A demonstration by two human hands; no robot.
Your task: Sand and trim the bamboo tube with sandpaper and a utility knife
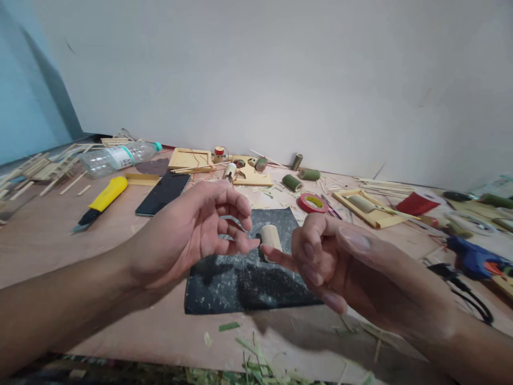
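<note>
My left hand [200, 230] hovers over a dark sandpaper sheet [224, 289] with its fingers curled inward. A thin pale sliver shows between them; I cannot make out what it is. My right hand [340, 267] is beside it, index finger stretched out to the left and the other fingers folded, with nothing visible in them. The right index tip meets a left fingertip. Just behind that contact a short pale bamboo tube [271, 237] lies on the sheet, apart from both hands.
On the wooden board lie a yellow utility knife [105, 199], a black phone [163, 193], a plastic bottle [116, 158], a red tape roll [312, 202], green bamboo sections [292, 182], small wooden assemblies [371, 207], and a blue glue gun [473, 261] with cable at right. Green shavings litter the near edge.
</note>
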